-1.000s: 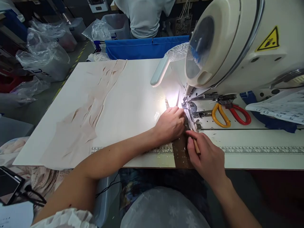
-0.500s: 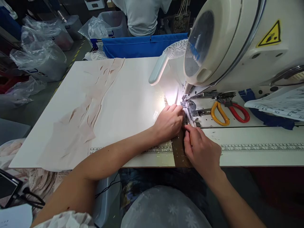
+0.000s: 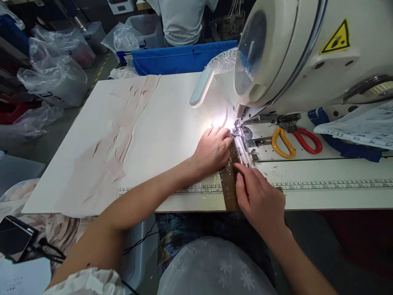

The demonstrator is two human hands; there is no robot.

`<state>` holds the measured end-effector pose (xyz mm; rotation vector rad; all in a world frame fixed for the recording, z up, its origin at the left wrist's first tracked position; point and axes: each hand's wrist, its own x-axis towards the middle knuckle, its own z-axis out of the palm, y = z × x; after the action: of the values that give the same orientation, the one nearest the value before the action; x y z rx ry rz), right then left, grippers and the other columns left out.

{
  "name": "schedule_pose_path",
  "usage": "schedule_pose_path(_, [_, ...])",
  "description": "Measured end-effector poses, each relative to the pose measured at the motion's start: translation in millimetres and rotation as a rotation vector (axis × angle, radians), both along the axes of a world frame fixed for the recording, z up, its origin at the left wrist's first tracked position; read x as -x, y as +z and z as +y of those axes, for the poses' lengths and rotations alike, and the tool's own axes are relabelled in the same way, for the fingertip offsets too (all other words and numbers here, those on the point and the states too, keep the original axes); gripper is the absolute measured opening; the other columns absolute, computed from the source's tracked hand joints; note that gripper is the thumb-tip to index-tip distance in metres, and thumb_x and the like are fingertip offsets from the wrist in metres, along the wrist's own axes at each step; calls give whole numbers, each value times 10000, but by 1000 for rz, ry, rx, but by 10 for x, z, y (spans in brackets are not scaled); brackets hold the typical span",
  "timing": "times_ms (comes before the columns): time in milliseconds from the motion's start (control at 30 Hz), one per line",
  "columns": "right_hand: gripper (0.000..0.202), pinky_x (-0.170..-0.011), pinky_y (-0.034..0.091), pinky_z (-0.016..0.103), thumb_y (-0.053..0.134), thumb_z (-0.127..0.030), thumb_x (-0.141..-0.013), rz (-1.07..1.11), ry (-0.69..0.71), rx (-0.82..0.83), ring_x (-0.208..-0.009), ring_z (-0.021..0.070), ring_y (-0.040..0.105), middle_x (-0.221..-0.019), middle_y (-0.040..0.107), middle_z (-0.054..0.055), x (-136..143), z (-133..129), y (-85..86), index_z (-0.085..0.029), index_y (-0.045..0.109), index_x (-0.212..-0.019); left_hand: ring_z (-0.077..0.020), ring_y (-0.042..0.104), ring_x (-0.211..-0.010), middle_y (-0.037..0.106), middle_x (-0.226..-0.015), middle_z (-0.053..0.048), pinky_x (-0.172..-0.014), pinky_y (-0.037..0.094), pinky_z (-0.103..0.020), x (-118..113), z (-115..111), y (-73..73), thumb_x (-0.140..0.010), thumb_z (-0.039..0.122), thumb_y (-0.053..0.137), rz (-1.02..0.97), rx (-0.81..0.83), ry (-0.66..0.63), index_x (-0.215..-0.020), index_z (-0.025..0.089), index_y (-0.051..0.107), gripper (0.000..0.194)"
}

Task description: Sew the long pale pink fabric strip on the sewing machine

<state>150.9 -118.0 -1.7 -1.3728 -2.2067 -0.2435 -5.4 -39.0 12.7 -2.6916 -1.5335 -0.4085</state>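
Note:
Under the lit head of the white sewing machine (image 3: 276, 57), a narrow pale fabric strip (image 3: 241, 148) runs from the needle area toward me. My left hand (image 3: 213, 149) is closed beside the presser foot (image 3: 237, 130), its fingertips on pale fabric at the machine's left; most of that fabric is hidden under the hand or washed out by the lamp. Nearer to me, my right hand (image 3: 260, 192) pinches at the strip's near end, thumb and forefinger together. Below both hands lies a brown patch (image 3: 229, 190) on the tabletop.
Thin pale pink fabric pieces (image 3: 113, 143) lie on the left of the white table (image 3: 172, 102). Scissors with orange and red handles (image 3: 284, 143) rest right of the needle. A printed ruler (image 3: 331, 185) lines the front edge. A person (image 3: 184, 20) sits beyond a blue cloth (image 3: 184, 57).
My left hand has shifted slightly left and away from the right hand, so more of the strip shows between them. The whole view has tilted a little.

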Motion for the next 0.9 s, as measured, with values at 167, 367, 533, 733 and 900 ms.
schedule_pose_path(167, [264,-565,488,234,408,-227,-986,154,145,111,-766,173,721,-985,757,70,-104,-217,54,-174,599,-1162,-239,612,-980,647,-1152,-126,-787,509,-360,268,-433,342,-918,187,447,108,155,-75,-1162,102,597,299])
schedule_pose_path(367, [370,-504,545,277,435,-353,-947,253,169,303,-767,233,745,-1084,746,106,-118,-272,-55,-177,565,-1247,-215,609,-1016,664,-1107,-104,-830,526,-341,1204,-1254,346,-945,218,429,51,66,350,-1167,145,581,279])
schedule_pose_path(533, [369,-427,520,312,423,-379,-931,258,105,398,-524,208,695,-1083,749,96,-79,-288,-77,-192,591,-1201,-288,584,-1046,655,-1080,-132,-826,521,-406,1844,-1659,210,-892,260,508,104,-11,982,-1057,154,620,226])
schedule_pose_path(733, [394,-492,571,304,419,-389,-924,201,143,437,-770,263,752,-1073,752,101,-145,-282,-82,-187,568,-1228,-247,615,-974,685,-996,-74,-791,498,-366,1990,-1676,231,-927,251,417,-19,89,1104,-930,197,623,213])
schedule_pose_path(900, [421,-506,573,342,399,-446,-911,219,110,501,-579,236,718,-1088,746,108,-144,-271,-54,-203,578,-1204,-261,601,-987,668,-995,-84,-766,494,-359,2047,-1766,259,-878,327,492,-23,138,943,-896,191,606,178])
